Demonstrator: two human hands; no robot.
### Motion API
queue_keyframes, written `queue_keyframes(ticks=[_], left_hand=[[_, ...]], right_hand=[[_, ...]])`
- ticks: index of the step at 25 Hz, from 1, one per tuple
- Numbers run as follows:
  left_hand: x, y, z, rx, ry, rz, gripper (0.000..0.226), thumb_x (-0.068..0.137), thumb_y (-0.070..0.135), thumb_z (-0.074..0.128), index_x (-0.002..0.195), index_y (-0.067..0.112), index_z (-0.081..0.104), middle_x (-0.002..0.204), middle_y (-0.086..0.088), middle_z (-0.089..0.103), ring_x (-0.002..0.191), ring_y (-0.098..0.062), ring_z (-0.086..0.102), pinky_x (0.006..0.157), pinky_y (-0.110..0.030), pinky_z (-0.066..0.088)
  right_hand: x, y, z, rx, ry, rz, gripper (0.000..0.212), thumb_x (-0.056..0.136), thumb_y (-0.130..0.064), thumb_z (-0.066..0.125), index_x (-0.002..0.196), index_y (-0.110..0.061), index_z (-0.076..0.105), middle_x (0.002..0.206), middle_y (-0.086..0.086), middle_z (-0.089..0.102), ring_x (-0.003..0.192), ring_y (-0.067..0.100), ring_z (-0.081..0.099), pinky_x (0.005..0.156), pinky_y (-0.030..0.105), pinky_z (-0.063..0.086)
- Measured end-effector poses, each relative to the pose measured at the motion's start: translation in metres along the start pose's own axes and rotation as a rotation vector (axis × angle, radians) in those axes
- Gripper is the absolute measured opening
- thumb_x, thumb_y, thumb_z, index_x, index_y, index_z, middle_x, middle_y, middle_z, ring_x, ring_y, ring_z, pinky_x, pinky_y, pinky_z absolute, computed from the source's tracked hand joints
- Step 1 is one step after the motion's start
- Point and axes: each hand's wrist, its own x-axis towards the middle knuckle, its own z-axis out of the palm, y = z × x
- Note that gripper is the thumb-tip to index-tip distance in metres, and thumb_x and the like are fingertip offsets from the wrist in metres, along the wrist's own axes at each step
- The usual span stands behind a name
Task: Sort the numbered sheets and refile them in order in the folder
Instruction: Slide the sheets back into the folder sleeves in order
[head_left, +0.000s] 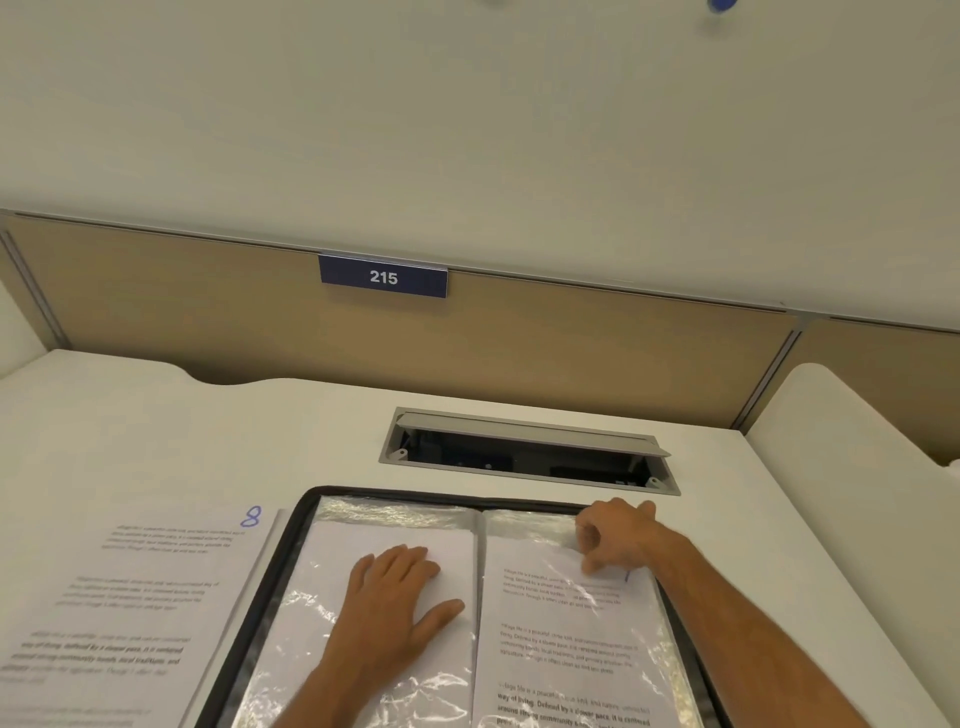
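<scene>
Folder (306, 525) open flat at tabletop (727, 519) near edge, spine running front-to-back; left hand (395, 603) spread on left sleeve, right hand (613, 540) pinching printed sheet (566, 639); sheet 8 (130, 597) left.

An office, or a shared study room, seen at a numbered workstation. Marked as such by the white desk (519, 400) with a recessed cable hatch (527, 451) propped open, the tan partition panel (208, 312) in metal trim behind it, and the blue plate reading 215 (383, 277) clipped to its top edge, with plain pale wall (467, 104) above
</scene>
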Motion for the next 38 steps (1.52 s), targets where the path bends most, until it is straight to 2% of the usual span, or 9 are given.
queue_keyframes(ticks=[3,7,12,16,19,25,30,34,38], left_hand=[[-0.011,-0.004,-0.002,0.019,-0.039,-0.022,0.060,0.094,0.078,0.028,0.113,0.036,0.066,0.130,0.011,0.064,0.123,-0.017,0.059,0.103,-0.049,0.044],[-0.022,-0.011,0.001,0.021,-0.063,-0.024,0.072,0.090,0.083,0.023,0.129,0.035,0.061,0.147,0.010,0.051,0.140,-0.017,0.044,0.116,-0.050,0.025],[-0.026,-0.013,-0.001,0.016,-0.055,-0.028,0.099,0.078,0.092,-0.001,0.144,0.036,0.046,0.161,0.013,0.027,0.152,-0.013,0.017,0.121,-0.041,0.000],[-0.032,-0.012,-0.005,0.017,-0.067,-0.047,0.106,0.073,0.094,-0.008,0.147,0.037,0.042,0.163,0.012,0.022,0.153,-0.012,0.013,0.122,-0.041,-0.001],[-0.037,-0.013,-0.008,0.024,-0.085,-0.042,0.110,0.070,0.095,-0.011,0.149,0.037,0.038,0.164,0.012,0.019,0.153,-0.012,0.010,0.121,-0.040,-0.003],[-0.052,-0.017,-0.012,0.055,-0.136,-0.024,0.103,0.074,0.096,0.004,0.155,0.036,0.027,0.165,0.012,0.006,0.154,-0.013,0.003,0.121,-0.042,-0.009],[-0.072,-0.020,-0.018,0.093,-0.221,-0.052,0.091,0.078,0.093,0.035,0.139,0.030,0.057,0.148,-0.001,0.052,0.135,-0.023,0.051,0.116,-0.040,0.001],[-0.085,-0.026,-0.021,0.098,-0.188,-0.003,0.095,0.074,0.095,0.038,0.142,0.030,0.055,0.147,-0.004,0.053,0.137,-0.023,0.044,0.114,-0.042,0.010],[-0.093,-0.031,-0.021,0.116,-0.220,-0.009,0.093,0.078,0.092,0.038,0.145,0.029,0.051,0.149,-0.006,0.050,0.139,-0.021,0.035,0.114,-0.044,0.010]], right_hand=[[0.000,-0.004,0.002,-0.062,0.067,0.017,0.019,0.086,-0.034,0.073,0.077,-0.032,0.057,0.094,-0.010,0.061,0.102,0.013,0.051,0.112,0.047,0.027],[-0.001,0.000,0.007,-0.068,0.172,0.060,0.011,0.088,-0.041,0.069,0.086,-0.031,0.066,0.117,-0.007,0.055,0.119,0.017,0.046,0.110,0.045,0.034],[-0.014,0.023,0.011,0.188,0.198,0.229,0.020,0.082,-0.038,0.078,0.082,-0.023,0.065,0.102,0.000,0.066,0.087,0.015,0.062,0.081,0.025,0.056],[-0.029,0.041,0.017,0.572,0.241,0.269,0.033,0.084,-0.024,0.080,0.107,-0.022,0.056,0.112,0.001,0.062,0.101,0.020,0.062,0.086,0.031,0.056],[-0.046,0.044,0.022,0.817,0.195,0.315,0.053,0.084,-0.024,0.080,0.122,-0.024,0.044,0.120,0.006,0.058,0.108,0.028,0.063,0.082,0.037,0.059],[-0.076,0.049,0.042,0.871,0.014,0.386,0.042,0.079,-0.032,0.084,0.108,-0.012,0.061,0.107,0.005,0.072,0.099,0.023,0.066,0.072,0.031,0.047],[-0.105,0.043,0.056,0.850,-0.037,0.385,0.040,0.074,-0.023,0.087,0.103,-0.008,0.063,0.096,0.004,0.076,0.091,0.021,0.069,0.067,0.028,0.049],[-0.124,0.037,0.061,0.953,-0.016,0.419,0.020,0.084,-0.009,0.079,0.095,-0.001,0.065,0.090,0.011,0.077,0.085,0.028,0.074,0.068,0.035,0.058],[-0.138,0.030,0.045,1.153,0.083,0.423,0.022,0.091,-0.010,0.071,0.106,0.006,0.067,0.085,0.017,0.076,0.079,0.035,0.073,0.082,0.050,0.060]])
